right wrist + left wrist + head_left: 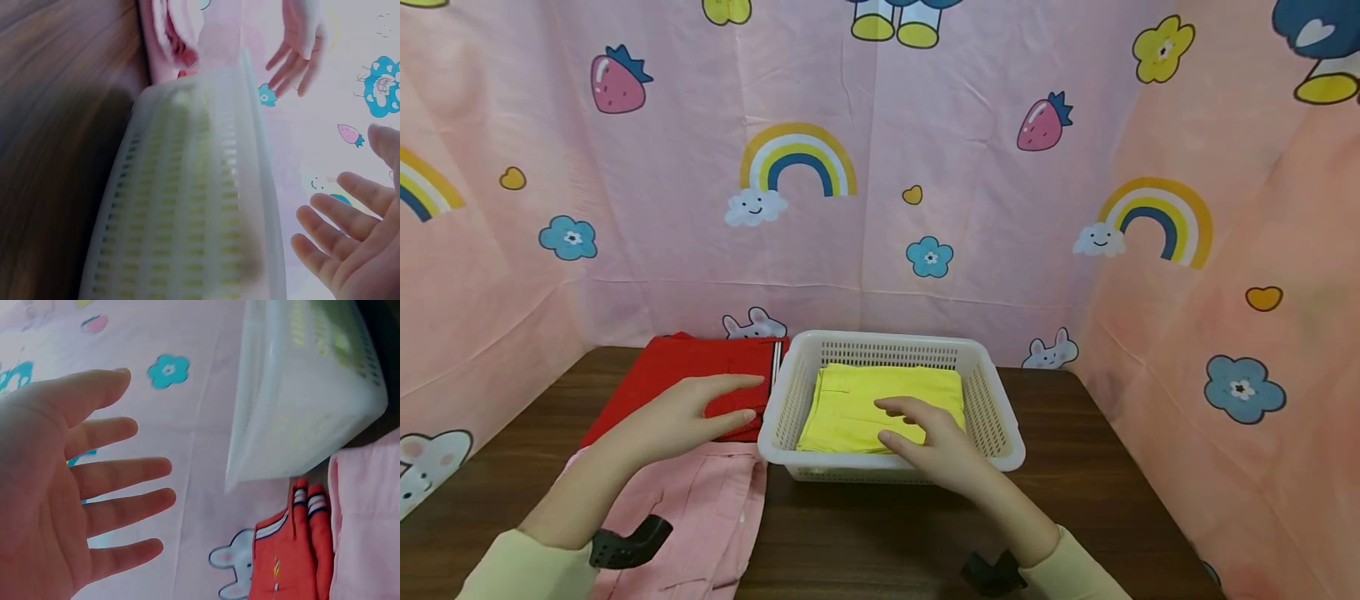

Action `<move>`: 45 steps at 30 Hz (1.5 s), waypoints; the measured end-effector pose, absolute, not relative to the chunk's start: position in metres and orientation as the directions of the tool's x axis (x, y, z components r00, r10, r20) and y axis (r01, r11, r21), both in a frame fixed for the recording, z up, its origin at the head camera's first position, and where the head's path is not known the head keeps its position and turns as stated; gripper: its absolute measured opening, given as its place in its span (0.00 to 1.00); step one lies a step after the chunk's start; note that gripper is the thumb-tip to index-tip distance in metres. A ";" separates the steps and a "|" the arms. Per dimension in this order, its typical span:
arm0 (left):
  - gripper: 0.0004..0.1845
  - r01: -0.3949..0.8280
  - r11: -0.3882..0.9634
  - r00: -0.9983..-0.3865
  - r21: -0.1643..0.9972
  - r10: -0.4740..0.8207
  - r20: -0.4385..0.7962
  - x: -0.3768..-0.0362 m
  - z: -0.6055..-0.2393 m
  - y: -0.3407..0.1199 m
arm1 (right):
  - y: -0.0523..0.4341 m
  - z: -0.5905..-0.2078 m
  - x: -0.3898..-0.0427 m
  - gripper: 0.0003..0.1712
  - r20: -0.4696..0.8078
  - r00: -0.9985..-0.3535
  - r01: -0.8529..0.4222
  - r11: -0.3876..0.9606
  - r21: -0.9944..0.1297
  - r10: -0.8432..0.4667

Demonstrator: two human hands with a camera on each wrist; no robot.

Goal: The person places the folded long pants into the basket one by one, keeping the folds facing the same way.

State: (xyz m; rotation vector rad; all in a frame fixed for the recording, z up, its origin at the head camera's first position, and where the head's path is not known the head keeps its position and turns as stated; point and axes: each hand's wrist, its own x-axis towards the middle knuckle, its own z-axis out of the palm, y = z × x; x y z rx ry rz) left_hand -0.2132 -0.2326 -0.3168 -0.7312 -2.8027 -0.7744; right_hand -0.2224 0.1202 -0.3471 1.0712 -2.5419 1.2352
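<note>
A white plastic basket stands on the dark wooden table, with a folded yellow cloth lying inside it. Left of the basket lies a folded red garment with white and dark stripes at its edge. In front of that is a folded pink garment. My left hand hovers over the red garment with its fingers extended and holds nothing; the left wrist view shows the fingers spread. Over the basket's front right part is my right hand, fingers loosely bent, holding nothing.
Behind and beside the table hangs a pink printed cloth with rainbows, flowers and strawberries. The basket's perforated side wall shows close up in the right wrist view. Black wrist mounts sit on both forearms.
</note>
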 end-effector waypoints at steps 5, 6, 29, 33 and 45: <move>0.28 0.455 0.755 -0.889 0.472 0.362 0.279 -0.202 -0.314 -0.252 | 0.112 -0.349 -0.219 0.21 0.380 -0.789 -0.567 0.336 -0.752 -0.483; 0.28 0.447 0.756 -0.894 0.479 0.353 0.277 -0.200 -0.314 -0.256 | 0.111 -0.350 -0.219 0.21 0.369 -0.798 -0.547 0.314 -0.776 -0.476; 0.35 0.148 0.739 -0.989 0.658 0.099 0.111 -0.170 -0.338 -0.337 | 0.075 -0.366 -0.206 0.22 0.230 -0.810 -0.170 -0.159 -0.972 -0.539; 0.37 0.110 0.742 -0.994 0.661 0.070 0.087 -0.171 -0.345 -0.345 | 0.071 -0.369 -0.203 0.22 0.185 -0.825 -0.105 -0.177 -0.979 -0.534; 0.37 0.041 0.740 -0.997 0.671 -0.013 0.075 -0.175 -0.371 -0.392 | 0.050 -0.377 -0.195 0.20 0.096 -0.802 0.005 -0.167 -0.986 -0.590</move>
